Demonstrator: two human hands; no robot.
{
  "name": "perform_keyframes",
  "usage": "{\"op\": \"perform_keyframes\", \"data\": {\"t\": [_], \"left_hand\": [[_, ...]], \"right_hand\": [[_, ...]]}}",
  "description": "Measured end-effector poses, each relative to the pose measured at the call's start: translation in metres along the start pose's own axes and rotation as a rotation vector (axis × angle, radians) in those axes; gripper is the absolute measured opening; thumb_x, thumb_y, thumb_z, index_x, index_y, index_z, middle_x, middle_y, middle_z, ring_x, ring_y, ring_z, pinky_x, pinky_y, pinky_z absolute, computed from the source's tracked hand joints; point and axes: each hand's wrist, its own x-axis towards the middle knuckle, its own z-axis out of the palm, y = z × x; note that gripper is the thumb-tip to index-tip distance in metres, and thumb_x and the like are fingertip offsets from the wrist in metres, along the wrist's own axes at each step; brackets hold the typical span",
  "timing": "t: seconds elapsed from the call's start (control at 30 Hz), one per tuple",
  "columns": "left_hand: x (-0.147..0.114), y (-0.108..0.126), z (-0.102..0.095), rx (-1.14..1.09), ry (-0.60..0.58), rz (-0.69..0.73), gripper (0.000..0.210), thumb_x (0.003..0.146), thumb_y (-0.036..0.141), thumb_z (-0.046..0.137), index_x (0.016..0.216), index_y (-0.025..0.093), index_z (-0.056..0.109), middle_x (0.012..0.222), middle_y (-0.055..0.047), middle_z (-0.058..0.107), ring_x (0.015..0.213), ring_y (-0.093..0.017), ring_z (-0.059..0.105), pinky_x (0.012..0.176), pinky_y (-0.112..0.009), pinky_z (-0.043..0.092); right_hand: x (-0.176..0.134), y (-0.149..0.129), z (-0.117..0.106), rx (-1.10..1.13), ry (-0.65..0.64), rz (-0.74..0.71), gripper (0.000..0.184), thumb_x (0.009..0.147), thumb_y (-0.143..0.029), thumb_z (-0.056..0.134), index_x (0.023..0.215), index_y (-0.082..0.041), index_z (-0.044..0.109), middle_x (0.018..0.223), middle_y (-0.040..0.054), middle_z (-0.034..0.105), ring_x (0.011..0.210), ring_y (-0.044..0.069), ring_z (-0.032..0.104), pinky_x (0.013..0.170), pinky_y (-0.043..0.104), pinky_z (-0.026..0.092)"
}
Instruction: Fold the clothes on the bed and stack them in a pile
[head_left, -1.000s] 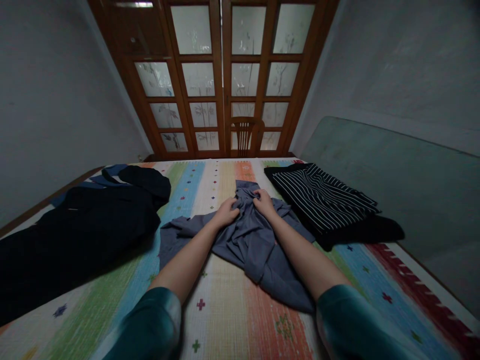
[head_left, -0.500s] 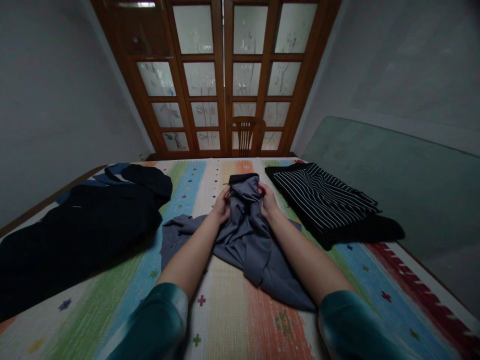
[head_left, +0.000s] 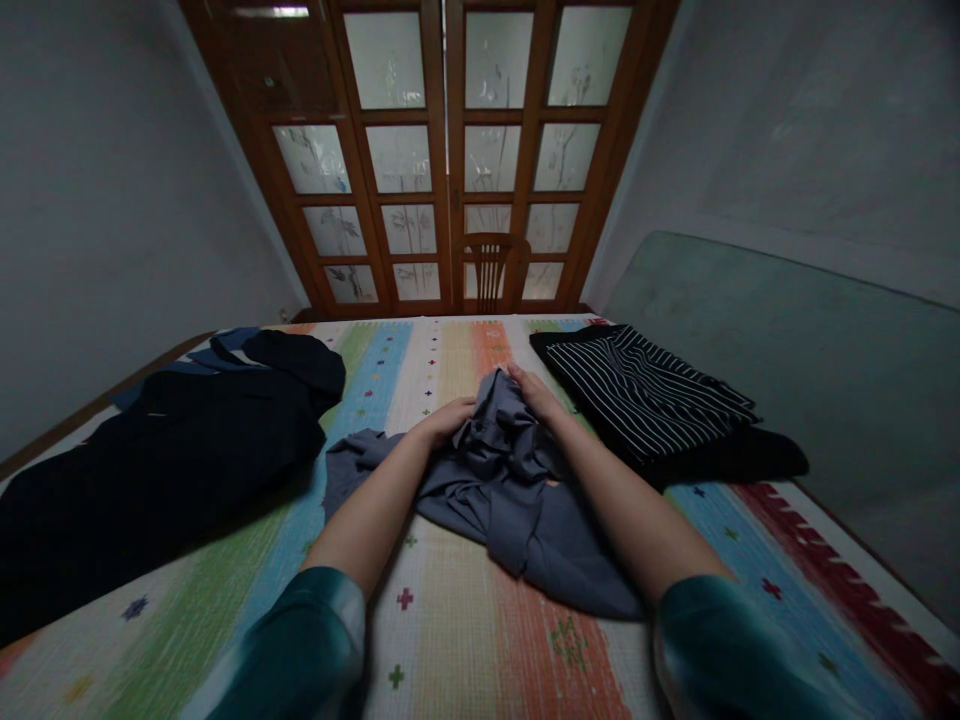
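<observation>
A grey garment [head_left: 525,510] lies crumpled across the middle of the striped cloth, its far part bunched up between my two hands. My left hand [head_left: 448,418] is closed on the left side of the bunch, its fingertips partly hidden by the fabric. At the upper right of the bunch, my right hand [head_left: 534,392] grips the cloth, with the thumb side showing on top. One end of the garment spreads out to the left beneath my left forearm; another reaches toward my right elbow. The exact kind of garment cannot be made out.
Dark clothes [head_left: 187,430] are heaped on the left. Folded black garments, with a white-striped one [head_left: 652,390] on top, lie on the right. The striped cloth [head_left: 442,620] covers the surface. A wooden chair [head_left: 491,265] stands beyond the far edge, and a pale green board [head_left: 787,340] leans along the right.
The raised part of the grey garment has been gathered and turned, so its dark upper edge no longer shows. My left hand has moved slightly lower and turned inward.
</observation>
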Motion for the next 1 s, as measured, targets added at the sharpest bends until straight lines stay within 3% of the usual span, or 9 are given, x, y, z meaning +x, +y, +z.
{"op": "perform_keyframes", "data": {"t": [0.07, 0.13, 0.2, 0.27, 0.37, 0.43, 0.57, 0.77, 1.0], "left_hand": [[-0.002, 0.007, -0.012, 0.116, 0.101, 0.013, 0.029, 0.061, 0.034, 0.074, 0.082, 0.015, 0.067, 0.074, -0.004, 0.069, 0.074, -0.021, 0.064, 0.073, -0.033, 0.049], [-0.004, 0.015, -0.020, 0.270, 0.326, 0.094, 0.024, 0.063, 0.030, 0.069, 0.082, 0.015, 0.063, 0.075, -0.003, 0.066, 0.074, -0.020, 0.063, 0.071, -0.032, 0.048], [-0.009, 0.024, -0.022, 0.527, 0.533, 0.206, 0.021, 0.067, 0.025, 0.065, 0.086, 0.017, 0.060, 0.083, -0.004, 0.065, 0.082, -0.021, 0.062, 0.076, -0.032, 0.047], [-0.015, 0.032, -0.016, 0.856, 0.609, 0.281, 0.020, 0.071, 0.022, 0.062, 0.090, 0.019, 0.058, 0.095, -0.006, 0.064, 0.095, -0.024, 0.059, 0.084, -0.034, 0.045], [-0.024, 0.039, 0.000, 1.187, 0.531, 0.272, 0.017, 0.077, 0.022, 0.059, 0.094, 0.021, 0.057, 0.107, -0.010, 0.062, 0.102, -0.027, 0.058, 0.089, -0.035, 0.042], [-0.026, 0.039, 0.007, 1.206, 0.449, 0.267, 0.017, 0.079, 0.028, 0.060, 0.095, 0.021, 0.059, 0.104, -0.010, 0.063, 0.099, -0.027, 0.059, 0.085, -0.035, 0.042], [-0.024, 0.034, -0.004, 0.840, 0.327, 0.225, 0.023, 0.075, 0.037, 0.061, 0.087, 0.018, 0.065, 0.081, -0.005, 0.065, 0.080, -0.022, 0.060, 0.071, -0.030, 0.043], [-0.028, 0.025, -0.038, 0.342, 0.137, -0.101, 0.032, 0.070, 0.046, 0.065, 0.075, 0.015, 0.069, 0.055, 0.001, 0.057, 0.050, -0.011, 0.047, 0.049, -0.023, 0.032], [-0.028, 0.029, -0.046, 0.376, 0.108, 0.225, 0.027, 0.067, 0.027, 0.061, 0.088, 0.013, 0.071, 0.083, -0.003, 0.070, 0.077, -0.016, 0.060, 0.074, -0.027, 0.046]], "right_hand": [[-0.002, -0.003, -0.013, -0.089, -0.043, 0.047, 0.073, 0.076, -0.084, 0.040, 0.083, -0.019, 0.073, 0.080, 0.0081, 0.072, 0.084, 0.026, 0.066, 0.083, 0.039, 0.050], [-0.004, -0.007, -0.021, -0.164, -0.065, 0.077, 0.071, 0.079, -0.082, 0.039, 0.086, -0.021, 0.074, 0.087, 0.0087, 0.073, 0.093, 0.028, 0.065, 0.088, 0.041, 0.048], [-0.004, -0.011, -0.024, -0.250, -0.114, 0.076, 0.065, 0.080, -0.080, 0.042, 0.084, -0.024, 0.075, 0.087, 0.0082, 0.073, 0.094, 0.028, 0.065, 0.088, 0.040, 0.047], [-0.003, -0.014, -0.023, -0.341, -0.185, 0.066, 0.056, 0.077, -0.076, 0.053, 0.076, -0.023, 0.074, 0.076, 0.0067, 0.071, 0.085, 0.028, 0.066, 0.082, 0.037, 0.048], [-0.001, -0.020, -0.016, -0.348, -0.195, 0.015, 0.044, 0.071, -0.064, 0.067, 0.071, -0.021, 0.072, 0.064, 0.0029, 0.066, 0.068, 0.022, 0.062, 0.067, 0.031, 0.048], [0.000, -0.023, -0.011, -0.265, -0.164, -0.041, 0.036, 0.069, -0.055, 0.070, 0.072, -0.018, 0.071, 0.063, 0.0008, 0.064, 0.063, 0.019, 0.059, 0.060, 0.027, 0.045], [-0.003, -0.024, -0.007, -0.150, -0.123, -0.113, 0.026, 0.068, -0.040, 0.067, 0.076, -0.016, 0.069, 0.067, -0.0012, 0.064, 0.064, 0.016, 0.057, 0.057, 0.024, 0.042], [-0.006, -0.022, -0.012, -0.328, -0.072, -0.230, 0.027, 0.069, -0.029, 0.061, 0.091, -0.016, 0.070, 0.091, 0.0026, 0.070, 0.087, 0.022, 0.061, 0.080, 0.030, 0.046], [-0.011, -0.021, -0.017, -0.684, -0.149, -0.281, 0.033, 0.073, -0.023, 0.057, 0.104, -0.015, 0.066, 0.095, 0.0053, 0.070, 0.088, 0.021, 0.060, 0.080, 0.028, 0.044]]}}
